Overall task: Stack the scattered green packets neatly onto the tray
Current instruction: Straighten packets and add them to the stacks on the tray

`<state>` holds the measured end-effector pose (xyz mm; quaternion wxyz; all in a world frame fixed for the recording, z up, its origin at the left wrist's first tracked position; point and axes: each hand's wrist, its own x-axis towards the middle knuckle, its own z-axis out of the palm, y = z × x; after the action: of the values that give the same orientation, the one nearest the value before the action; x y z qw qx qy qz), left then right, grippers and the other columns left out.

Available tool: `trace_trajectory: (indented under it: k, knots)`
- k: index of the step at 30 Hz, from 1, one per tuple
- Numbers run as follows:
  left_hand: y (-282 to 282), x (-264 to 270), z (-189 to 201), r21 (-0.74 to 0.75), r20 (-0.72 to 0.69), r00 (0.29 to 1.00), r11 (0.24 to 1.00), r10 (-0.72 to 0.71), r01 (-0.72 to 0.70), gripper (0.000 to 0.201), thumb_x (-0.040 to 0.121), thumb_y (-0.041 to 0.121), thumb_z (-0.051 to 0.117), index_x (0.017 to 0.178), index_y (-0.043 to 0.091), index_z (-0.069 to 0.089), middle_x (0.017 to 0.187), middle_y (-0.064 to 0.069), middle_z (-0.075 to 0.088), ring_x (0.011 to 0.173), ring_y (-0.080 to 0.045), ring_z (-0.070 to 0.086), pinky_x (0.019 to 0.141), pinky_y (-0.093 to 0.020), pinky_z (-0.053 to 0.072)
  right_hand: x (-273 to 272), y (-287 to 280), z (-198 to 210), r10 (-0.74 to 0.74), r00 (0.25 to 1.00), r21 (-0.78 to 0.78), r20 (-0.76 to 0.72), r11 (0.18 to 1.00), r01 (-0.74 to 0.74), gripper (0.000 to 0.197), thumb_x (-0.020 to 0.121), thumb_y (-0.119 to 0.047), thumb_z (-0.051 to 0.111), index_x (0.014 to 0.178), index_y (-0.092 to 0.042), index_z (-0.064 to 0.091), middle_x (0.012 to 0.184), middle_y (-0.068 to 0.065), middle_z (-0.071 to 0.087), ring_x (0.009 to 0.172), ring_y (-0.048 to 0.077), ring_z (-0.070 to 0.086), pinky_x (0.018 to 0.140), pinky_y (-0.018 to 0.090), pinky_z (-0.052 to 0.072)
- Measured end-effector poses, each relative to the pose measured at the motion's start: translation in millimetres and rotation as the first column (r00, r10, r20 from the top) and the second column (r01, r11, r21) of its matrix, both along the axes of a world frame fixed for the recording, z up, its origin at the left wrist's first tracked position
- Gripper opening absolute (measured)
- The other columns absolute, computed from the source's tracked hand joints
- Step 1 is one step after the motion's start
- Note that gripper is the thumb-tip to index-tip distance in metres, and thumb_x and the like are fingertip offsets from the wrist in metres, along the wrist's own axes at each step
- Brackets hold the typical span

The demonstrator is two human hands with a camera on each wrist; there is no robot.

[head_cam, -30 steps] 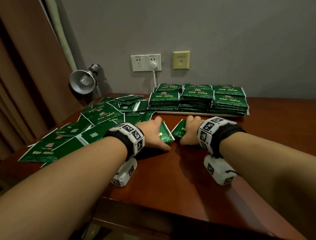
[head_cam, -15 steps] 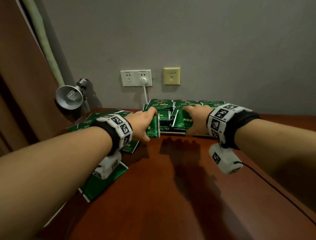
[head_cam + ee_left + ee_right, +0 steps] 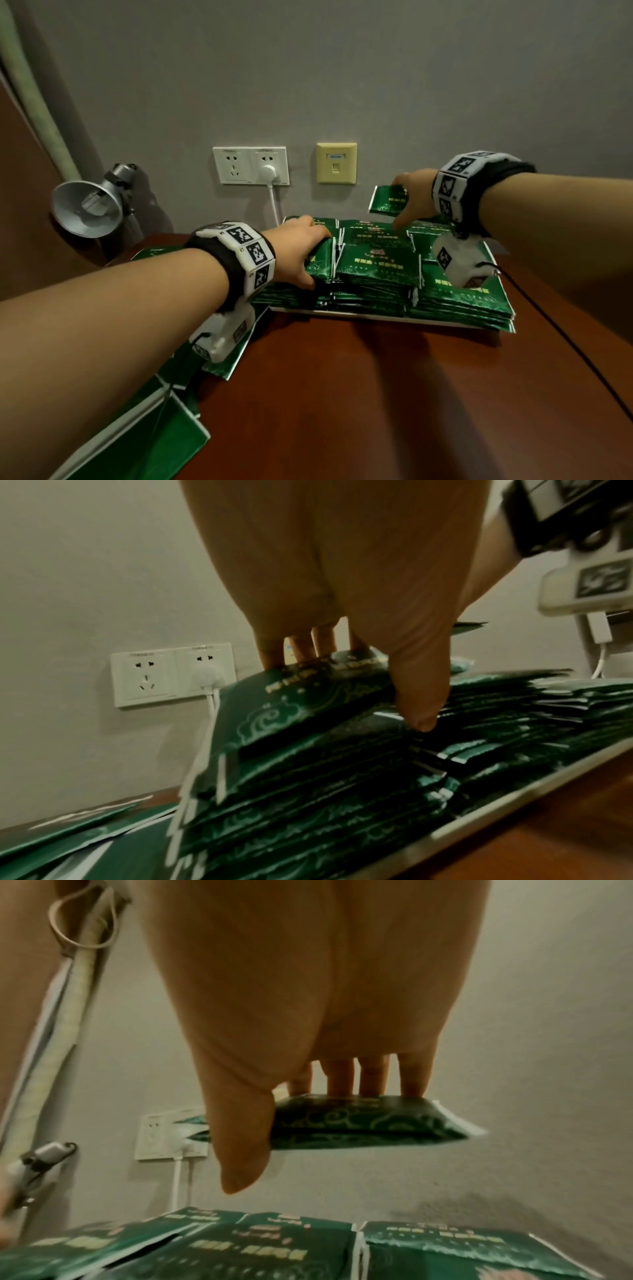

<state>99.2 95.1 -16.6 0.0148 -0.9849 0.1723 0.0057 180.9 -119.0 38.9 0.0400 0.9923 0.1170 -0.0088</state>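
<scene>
Left hand (image 3: 297, 251) low, fingers (image 3: 274, 653) and thumb curled in grip; right hand (image 3: 412, 197) raised, pinching.

Green packets (image 3: 376, 270) lie stacked on the white tray (image 3: 428, 320), others scattered left.

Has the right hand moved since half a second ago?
Yes. The right hand, holding a green foil packet, has risen from the stacked packets to the level of the beige wall plate.

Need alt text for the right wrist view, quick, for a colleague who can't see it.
The right hand holds a green packet in the air, fingers behind it and thumb in front, above the stacked packets. A white wall socket with a plug is behind.
</scene>
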Motion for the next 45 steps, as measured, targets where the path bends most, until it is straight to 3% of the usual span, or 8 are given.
trace_trajectory:
  k: [10,14,18,22,33,39,43,45]
  knots:
    - [5,28,-12,-0.002,-0.032,0.999,0.999,-0.04,0.04,0.092,0.071,0.041,0.082,0.147,0.033,0.031,0.132,0.001,0.038,0.124,-0.018,0.033,0.103,-0.033,0.039,76,35,-28,0.098,0.986,-0.046,-0.136,0.993,-0.105,0.07,0.08,-0.037,0.076,0.139,-0.013,0.046,0.125,0.01,0.06,0.111,0.028,0.058,0.091,0.035,0.047]
    - [6,31,-12,0.016,-0.036,0.998,0.999,-0.049,0.05,0.092,0.07,0.042,0.082,0.146,0.034,0.031,0.133,0.002,0.038,0.125,-0.017,0.033,0.101,-0.032,0.037,92,44,-30,0.119,0.983,-0.065,-0.138,0.99,-0.129,0.073,0.08,-0.036,0.075,0.142,-0.015,0.044,0.131,0.009,0.057,0.117,0.028,0.055,0.097,0.036,0.045]
    - [7,31,-12,0.008,-0.04,0.998,0.999,-0.044,0.044,0.094,0.07,0.043,0.082,0.147,0.033,0.029,0.133,0.001,0.039,0.125,-0.017,0.033,0.101,-0.032,0.036,95,48,-29,0.116,0.981,-0.079,-0.157,0.988,-0.13,0.09,0.079,-0.046,0.074,0.151,-0.021,0.026,0.15,0.006,0.04,0.133,0.029,0.043,0.109,0.043,0.038]
    - [6,23,-10,-0.011,-0.024,0.999,1.0,-0.03,0.029,0.095,0.071,0.044,0.081,0.149,0.032,0.028,0.137,0.001,0.037,0.127,-0.018,0.034,0.103,-0.032,0.038,83,48,-24,0.148,0.98,-0.104,-0.135,0.981,-0.163,0.077,0.086,-0.041,0.068,0.15,-0.024,0.029,0.151,0.004,0.039,0.134,0.027,0.043,0.11,0.043,0.037]
    - [14,-54,-5,0.014,0.027,0.996,0.996,0.088,-0.089,0.093,0.073,0.052,0.076,0.149,0.028,0.028,0.137,-0.003,0.04,0.126,-0.021,0.038,0.103,-0.036,0.04,-35,61,1,0.278,0.958,-0.051,-0.077,0.958,-0.282,0.061,0.093,-0.031,0.062,0.147,-0.023,0.037,0.141,0.004,0.051,0.126,0.025,0.05,0.106,0.035,0.04]
    - [54,-136,-11,0.005,0.024,0.974,0.974,0.227,-0.227,0.079,0.079,0.049,0.073,0.145,0.026,0.036,0.134,-0.006,0.042,0.127,-0.024,0.038,0.105,-0.04,0.038,-132,100,-28,0.43,0.9,-0.03,-0.067,0.901,-0.432,0.058,0.091,-0.032,0.062,0.145,-0.021,0.042,0.137,0.002,0.053,0.122,0.022,0.052,0.097,0.031,0.042]
    - [87,-191,-24,0.139,-0.04,0.912,0.906,0.408,-0.399,0.074,0.081,0.049,0.071,0.143,0.024,0.039,0.133,-0.011,0.042,0.127,-0.03,0.039,0.103,-0.04,0.04,-182,132,-65,0.465,0.862,-0.002,-0.202,0.88,-0.475,0.065,0.084,-0.049,0.063,0.139,-0.017,0.05,0.134,0.005,0.057,0.119,0.025,0.056,0.099,0.033,0.045]
    - [101,-214,-34,0.208,-0.061,0.862,0.851,0.504,-0.483,0.077,0.081,0.051,0.07,0.143,0.021,0.037,0.137,-0.015,0.038,0.128,-0.033,0.038,0.103,-0.042,0.041,-202,146,-83,0.455,0.843,0.016,-0.285,0.882,-0.471,0.068,0.075,-0.055,0.066,0.13,-0.016,0.059,0.124,0.006,0.064,0.106,0.024,0.063,0.089,0.034,0.052]
